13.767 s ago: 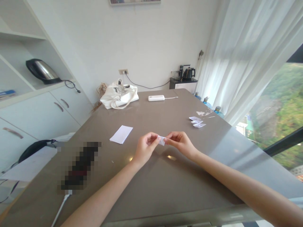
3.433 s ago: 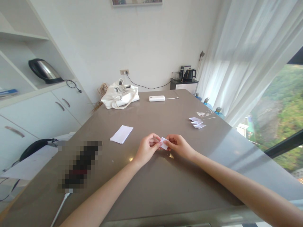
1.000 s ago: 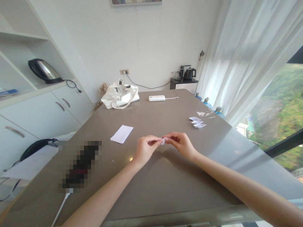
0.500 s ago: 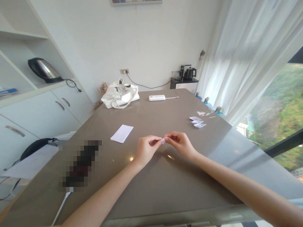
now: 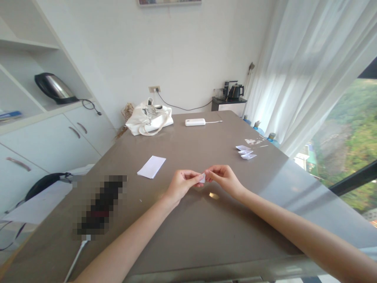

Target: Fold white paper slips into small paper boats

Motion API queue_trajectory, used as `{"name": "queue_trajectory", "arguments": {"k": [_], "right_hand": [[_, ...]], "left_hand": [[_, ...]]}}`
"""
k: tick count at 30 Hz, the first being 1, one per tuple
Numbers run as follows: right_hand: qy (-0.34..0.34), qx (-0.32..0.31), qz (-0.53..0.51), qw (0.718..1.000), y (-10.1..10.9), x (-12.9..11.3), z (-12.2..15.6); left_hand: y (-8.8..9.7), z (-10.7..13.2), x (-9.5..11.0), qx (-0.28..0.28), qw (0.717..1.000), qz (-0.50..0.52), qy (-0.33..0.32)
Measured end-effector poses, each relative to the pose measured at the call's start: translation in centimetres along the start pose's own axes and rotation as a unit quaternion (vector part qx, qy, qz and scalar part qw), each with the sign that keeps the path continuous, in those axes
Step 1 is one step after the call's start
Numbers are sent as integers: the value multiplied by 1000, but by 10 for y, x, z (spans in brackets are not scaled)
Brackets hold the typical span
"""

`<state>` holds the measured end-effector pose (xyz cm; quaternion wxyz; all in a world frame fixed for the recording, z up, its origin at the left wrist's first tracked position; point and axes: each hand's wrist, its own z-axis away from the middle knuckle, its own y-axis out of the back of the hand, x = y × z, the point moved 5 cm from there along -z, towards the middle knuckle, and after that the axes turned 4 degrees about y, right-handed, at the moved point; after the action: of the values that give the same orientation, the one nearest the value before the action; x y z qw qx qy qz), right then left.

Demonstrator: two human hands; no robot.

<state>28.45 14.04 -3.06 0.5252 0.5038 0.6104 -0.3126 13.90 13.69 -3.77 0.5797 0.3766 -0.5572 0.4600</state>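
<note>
A small folded piece of white paper (image 5: 202, 178) is held above the table, partly hidden by fingers. My left hand (image 5: 185, 184) pinches it from the left between thumb and fingers. From the other side, my right hand (image 5: 222, 179) has thumb and forefinger closed on its right edge. To the left lies a stack of white paper sheets (image 5: 152, 167). Several folded paper boats (image 5: 246, 153) stand close together on the right, beyond my right hand.
The brown table (image 5: 188, 236) bears a white handbag (image 5: 150, 118), a white power bank (image 5: 194, 122) with a short cable, and paper scraps (image 5: 253, 141) at far right. A blurred-out dark object (image 5: 100, 208) with a white cable (image 5: 75, 259) lies at left.
Both hands have shifted slightly, and the left has turned a little. More of the small folded paper shows between the fingertips now.
</note>
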Motion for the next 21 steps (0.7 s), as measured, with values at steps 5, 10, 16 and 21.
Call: {"name": "queue_trajectory", "arguments": {"k": [5, 10, 16, 21], "right_hand": [[2, -4, 10, 1000, 0, 3, -1], [8, 23, 24, 999, 2, 3, 0], [-2, 5, 40, 999, -1, 0, 1], [-12, -9, 60, 998, -3, -1, 1]], "left_hand": [[-1, -1, -7, -25, 999, 31, 31], [-3, 0, -7, -30, 999, 10, 34], [-4, 1, 1, -25, 998, -61, -8], [-3, 2, 0, -4, 995, -96, -19]]}}
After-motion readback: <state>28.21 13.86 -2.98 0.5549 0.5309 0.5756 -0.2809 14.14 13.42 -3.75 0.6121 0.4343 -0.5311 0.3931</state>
